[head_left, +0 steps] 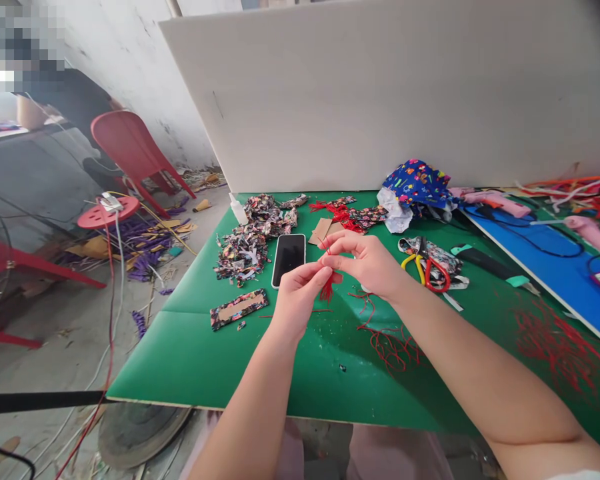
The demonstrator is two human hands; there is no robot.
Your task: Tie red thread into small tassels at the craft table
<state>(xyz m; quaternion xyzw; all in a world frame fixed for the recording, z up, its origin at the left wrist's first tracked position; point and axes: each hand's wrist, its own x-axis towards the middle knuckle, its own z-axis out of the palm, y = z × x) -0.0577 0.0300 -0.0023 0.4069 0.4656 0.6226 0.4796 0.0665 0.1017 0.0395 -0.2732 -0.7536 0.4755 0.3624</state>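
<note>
Over the green tabletop (190, 353) both hands meet, fingers pinched on a small red thread tassel (327, 291). Its strands hang below my left hand (303, 287). My right hand (357, 260) pinches at the tassel's top, where thin red thread ends stick up. Loose red threads (393, 347) lie on the table below my right forearm. A flower-patterned fabric strip with a cardboard face (239, 309) lies to the left of my left hand. A phone (289, 260) with a dark screen lies just behind that hand.
Fabric scraps (243, 247) are heaped at the back left. Scissors (427, 270), a utility knife (495, 267) and pink glue guns (500, 200) lie to the right, by a blue board (545, 267). A white panel (380, 93) stands behind. A person (75, 100) sits at the far left.
</note>
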